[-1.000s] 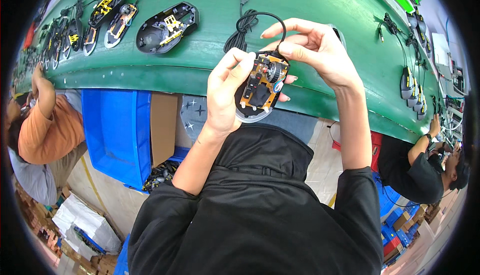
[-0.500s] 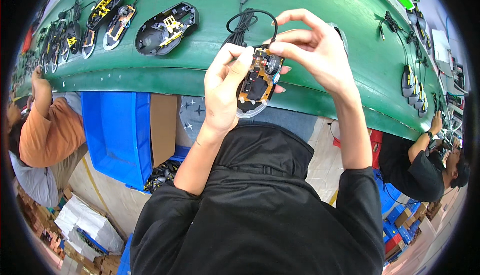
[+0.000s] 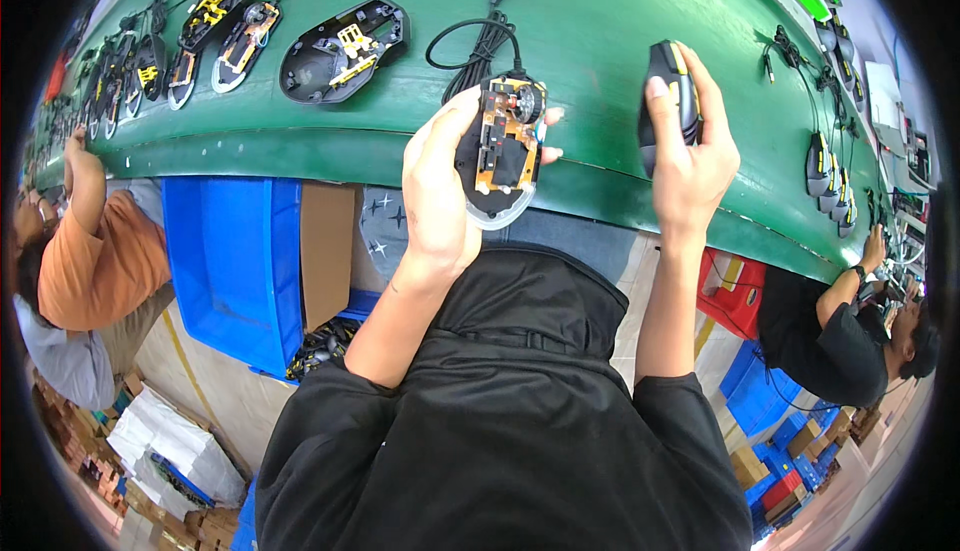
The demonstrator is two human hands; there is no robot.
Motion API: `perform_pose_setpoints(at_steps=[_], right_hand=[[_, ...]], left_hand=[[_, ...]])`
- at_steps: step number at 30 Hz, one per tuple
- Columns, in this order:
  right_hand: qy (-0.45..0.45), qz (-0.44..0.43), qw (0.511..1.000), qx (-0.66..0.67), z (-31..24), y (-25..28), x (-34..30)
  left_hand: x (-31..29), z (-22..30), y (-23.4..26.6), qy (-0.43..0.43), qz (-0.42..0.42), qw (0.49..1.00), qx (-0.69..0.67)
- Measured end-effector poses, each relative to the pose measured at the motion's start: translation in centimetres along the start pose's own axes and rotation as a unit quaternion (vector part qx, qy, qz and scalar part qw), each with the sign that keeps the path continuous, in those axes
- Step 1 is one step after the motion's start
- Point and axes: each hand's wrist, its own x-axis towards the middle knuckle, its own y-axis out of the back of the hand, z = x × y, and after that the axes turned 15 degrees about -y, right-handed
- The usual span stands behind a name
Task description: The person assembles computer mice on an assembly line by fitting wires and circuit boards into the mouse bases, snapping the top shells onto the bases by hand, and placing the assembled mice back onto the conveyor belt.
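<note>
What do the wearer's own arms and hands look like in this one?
The left hand and right hand are bare, with no glove or watch visible. The forearms are uncovered up to loose, plain black sleeves, the left sleeve and right sleeve, which match the black top.

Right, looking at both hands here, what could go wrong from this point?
The exposed orange circuit board could get knocked in the left hand. The looped black cable might tug if that hand moves. The curved black plastic mouse shell with yellow trim might slip from the right hand.
</note>
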Motion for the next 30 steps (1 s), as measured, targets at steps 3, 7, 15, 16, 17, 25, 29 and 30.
perform_pose_setpoints(at_steps=[3,7,15,16,17,25,29,30], right_hand=[[0.144,0.072,0.978,-0.134,0.3,-1.3,0.4],[0.205,0.102,0.942,-0.245,0.7,-1.2,2.4],[-0.241,-0.546,0.784,0.171,-7.6,-6.1,4.5],[-0.191,-0.616,0.729,0.231,-7.9,-7.4,5.2],[-0.188,-0.584,0.756,0.228,-8.9,-8.2,5.7],[-0.15,-0.47,0.8,0.341,-14.4,-8.1,11.9],[-0.126,-0.424,0.852,0.282,-10.7,-9.4,14.9],[-0.159,-0.435,0.844,0.27,-9.0,-9.9,15.0]], left_hand=[[-0.6,1.0,-0.1,0.009,-0.021,0.999,-0.029],[-1.2,2.5,-0.5,0.005,-0.018,0.999,-0.041],[-1.0,3.6,-1.8,0.023,-0.058,0.998,-0.007],[-0.8,3.6,-1.6,0.018,-0.059,0.998,-0.004],[-0.6,3.5,-1.5,0.03,-0.065,0.997,-0.009],[0.8,4.5,-1.3,0.017,-0.111,0.992,-0.056],[0.6,4.0,-1.0,0.043,-0.108,0.989,-0.096],[0.6,3.7,-0.7,0.057,-0.104,0.986,-0.114]])
